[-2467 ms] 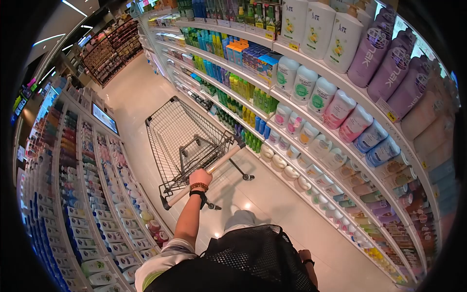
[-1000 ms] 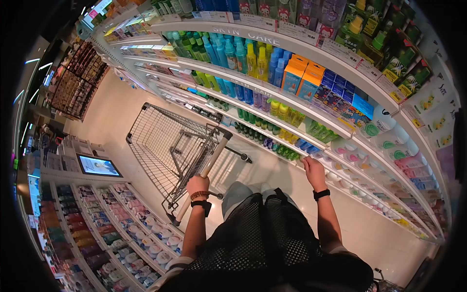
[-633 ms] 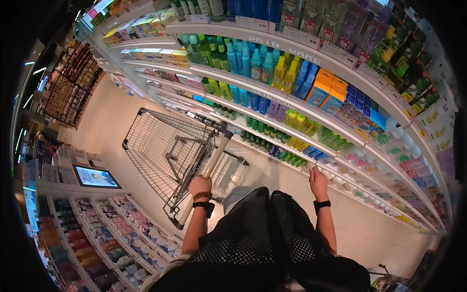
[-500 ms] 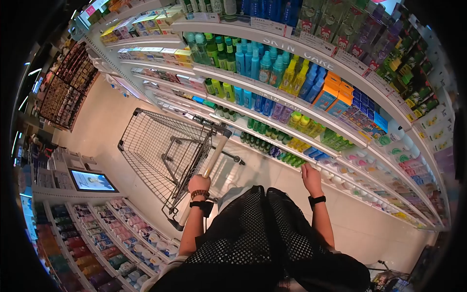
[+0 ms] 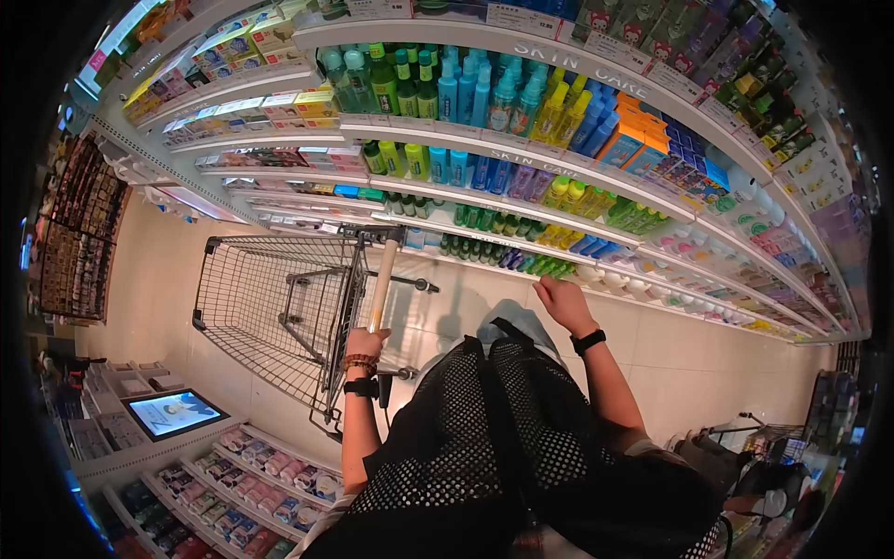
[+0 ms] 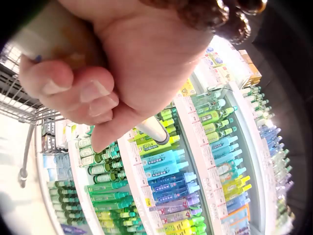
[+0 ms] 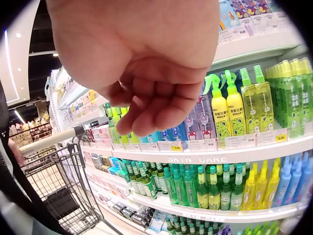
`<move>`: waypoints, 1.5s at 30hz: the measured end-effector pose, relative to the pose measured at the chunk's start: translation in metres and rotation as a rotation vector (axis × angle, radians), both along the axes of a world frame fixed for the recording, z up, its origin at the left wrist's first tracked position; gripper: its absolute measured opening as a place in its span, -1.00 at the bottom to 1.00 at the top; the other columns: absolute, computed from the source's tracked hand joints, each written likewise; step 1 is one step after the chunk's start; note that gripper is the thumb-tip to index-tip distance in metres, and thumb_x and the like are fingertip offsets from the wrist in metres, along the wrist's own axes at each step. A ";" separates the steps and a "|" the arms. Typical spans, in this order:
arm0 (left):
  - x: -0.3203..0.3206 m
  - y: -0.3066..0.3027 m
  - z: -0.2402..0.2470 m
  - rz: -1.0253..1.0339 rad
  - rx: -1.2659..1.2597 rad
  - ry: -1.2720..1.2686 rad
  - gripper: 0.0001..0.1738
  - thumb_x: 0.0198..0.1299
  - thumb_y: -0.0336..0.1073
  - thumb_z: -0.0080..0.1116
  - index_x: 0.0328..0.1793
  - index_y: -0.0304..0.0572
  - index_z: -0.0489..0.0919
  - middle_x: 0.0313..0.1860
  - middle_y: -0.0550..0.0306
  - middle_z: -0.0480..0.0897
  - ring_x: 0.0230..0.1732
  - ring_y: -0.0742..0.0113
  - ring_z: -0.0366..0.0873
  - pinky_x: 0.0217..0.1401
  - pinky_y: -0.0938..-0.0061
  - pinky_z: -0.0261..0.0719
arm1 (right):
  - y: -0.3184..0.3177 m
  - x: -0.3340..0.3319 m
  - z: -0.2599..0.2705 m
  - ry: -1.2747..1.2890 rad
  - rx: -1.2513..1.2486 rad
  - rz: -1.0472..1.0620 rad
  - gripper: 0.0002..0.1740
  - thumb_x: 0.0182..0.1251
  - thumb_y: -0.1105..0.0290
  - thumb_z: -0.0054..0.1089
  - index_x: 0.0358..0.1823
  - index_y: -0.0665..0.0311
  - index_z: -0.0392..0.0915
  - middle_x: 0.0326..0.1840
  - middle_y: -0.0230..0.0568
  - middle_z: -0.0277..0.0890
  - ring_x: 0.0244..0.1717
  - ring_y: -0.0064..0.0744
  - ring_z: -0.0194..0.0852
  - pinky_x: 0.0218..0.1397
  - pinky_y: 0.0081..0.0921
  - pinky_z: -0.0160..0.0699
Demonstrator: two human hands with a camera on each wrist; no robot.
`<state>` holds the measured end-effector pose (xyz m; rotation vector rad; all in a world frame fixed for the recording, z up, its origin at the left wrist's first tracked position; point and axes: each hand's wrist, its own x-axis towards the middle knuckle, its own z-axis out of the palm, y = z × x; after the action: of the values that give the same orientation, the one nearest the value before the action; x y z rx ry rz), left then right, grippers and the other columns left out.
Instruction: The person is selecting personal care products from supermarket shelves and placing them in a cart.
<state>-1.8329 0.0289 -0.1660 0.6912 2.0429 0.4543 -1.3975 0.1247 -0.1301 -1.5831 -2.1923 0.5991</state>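
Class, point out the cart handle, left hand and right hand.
cart handle (image 5: 381,279): head view, middle of the pale bar.
left hand (image 5: 365,343): head view, knuckles curled round the handle.
right hand (image 5: 562,300): head view, back of the hand.

Supermarket aisle. White tiered shelving (image 5: 559,56) labelled "SKIN CARE" carries rows of green, blue and yellow bottles (image 5: 447,86). The glossy beige floor (image 5: 154,270) reflects overhead light. Opposite shelving (image 5: 270,470) holds small jars beside a lit display screen (image 5: 172,412). A ceiling strip light (image 7: 9,58) runs overhead.

Cart handle (image 5: 382,276) — left hand (image 5: 365,344) gripping, right hand (image 5: 562,303) loose; shelves (image 5: 507,160) beside
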 end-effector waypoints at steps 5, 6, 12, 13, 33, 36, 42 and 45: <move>-0.019 0.010 -0.009 -0.009 0.032 0.020 -0.58 0.04 -0.15 0.50 -0.52 -0.42 0.62 -0.70 0.08 0.55 -0.72 0.29 0.49 -0.62 0.30 0.42 | 0.041 -0.014 0.026 0.122 0.160 -0.137 -0.81 0.43 0.27 0.27 -0.16 0.25 0.65 -0.41 -0.12 0.64 -0.44 -0.07 0.60 -0.37 -0.12 0.50; -0.017 0.012 -0.002 0.010 0.020 0.006 -0.58 0.02 -0.16 0.50 -0.51 -0.46 0.62 -0.69 0.06 0.56 -0.72 0.28 0.50 -0.61 0.29 0.42 | 0.054 -0.023 0.043 0.130 0.188 -0.158 -0.82 0.41 0.29 0.29 -0.13 0.25 0.66 -0.37 -0.14 0.65 -0.41 -0.10 0.59 -0.35 -0.15 0.49; -0.014 0.014 -0.007 -0.053 0.012 0.137 -0.50 -0.03 -0.10 0.48 -0.35 -0.58 0.68 -0.54 -0.22 0.67 -0.47 -0.07 0.68 -0.31 0.11 0.58 | 0.154 -0.087 0.148 -0.002 0.791 -0.083 -0.80 0.32 0.32 0.35 -0.08 0.20 0.67 -0.28 -0.23 0.59 -0.11 -0.13 0.50 -0.04 -0.18 0.40; -0.013 0.012 -0.005 -0.048 0.007 0.142 -0.50 -0.03 -0.10 0.48 -0.35 -0.58 0.68 -0.54 -0.22 0.67 -0.47 -0.07 0.68 -0.31 0.11 0.58 | 0.170 -0.098 0.158 -0.011 0.922 -0.085 -0.78 0.31 0.31 0.36 -0.07 0.18 0.67 -0.25 -0.26 0.58 -0.07 -0.13 0.49 -0.01 -0.17 0.39; 0.001 0.018 0.018 -0.099 -0.044 0.213 -0.57 0.02 -0.18 0.45 -0.22 -0.54 0.74 -0.51 -0.26 0.70 -0.43 -0.08 0.74 -0.32 0.18 0.66 | 0.287 -0.124 0.183 -0.070 0.861 -0.049 -0.73 0.27 0.18 0.40 -0.10 0.17 0.75 -0.23 -0.21 0.74 -0.13 -0.11 0.64 -0.03 -0.14 0.33; 0.001 0.019 0.022 -0.072 -0.052 0.186 -0.57 0.03 -0.17 0.45 -0.22 -0.54 0.74 -0.52 -0.25 0.70 -0.44 -0.07 0.74 -0.32 0.19 0.66 | 0.282 -0.126 0.192 -0.050 0.879 0.014 -0.78 0.28 0.26 0.37 -0.13 0.20 0.75 -0.23 -0.15 0.73 -0.16 -0.06 0.66 -0.07 -0.13 0.42; 0.005 0.018 0.027 -0.078 -0.050 0.191 -0.56 0.04 -0.16 0.46 -0.24 -0.56 0.73 -0.54 -0.22 0.69 -0.47 -0.03 0.73 -0.33 0.19 0.65 | 0.280 -0.123 0.195 -0.030 0.811 0.063 -0.76 0.34 0.35 0.30 0.00 0.20 0.68 -0.25 -0.10 0.71 -0.13 -0.01 0.65 -0.05 -0.09 0.45; 0.003 0.018 0.024 -0.079 -0.073 0.197 -0.56 0.04 -0.16 0.46 -0.25 -0.55 0.73 -0.54 -0.21 0.69 -0.48 -0.03 0.73 -0.33 0.19 0.65 | 0.285 -0.121 0.193 -0.041 0.684 0.069 -0.70 0.40 0.33 0.27 0.13 0.13 0.59 -0.17 -0.15 0.71 -0.05 -0.05 0.64 -0.01 -0.11 0.37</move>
<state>-1.8296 0.0473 -0.1424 0.7957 2.1956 0.2728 -1.5187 0.4096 0.0628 -1.1578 -2.1504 -0.1710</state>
